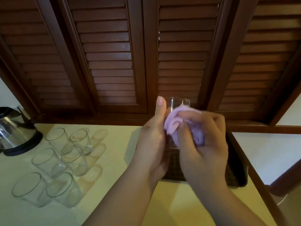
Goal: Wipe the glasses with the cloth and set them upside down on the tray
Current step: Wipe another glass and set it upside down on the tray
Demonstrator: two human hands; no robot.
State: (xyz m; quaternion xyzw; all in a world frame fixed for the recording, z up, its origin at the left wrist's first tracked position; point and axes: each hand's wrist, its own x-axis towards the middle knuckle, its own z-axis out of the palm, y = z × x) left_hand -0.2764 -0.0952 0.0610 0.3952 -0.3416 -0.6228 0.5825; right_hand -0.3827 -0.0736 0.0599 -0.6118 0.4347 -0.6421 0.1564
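Head view. The left hand [152,141] is closed around a clear cylindrical drinking glass [177,103], thumb raised along its side, held upright above the dark woven tray [234,176]. The right hand [205,144] clutches a bunched lilac cloth [174,123] pressed against the glass wall. On the pale yellow tabletop [114,185], 6 more clear glasses [48,160] stand mouth-up in 2 rows, left of the tray. A steel electric kettle [14,132] stands at far left, before brown louvred shutters [110,54].
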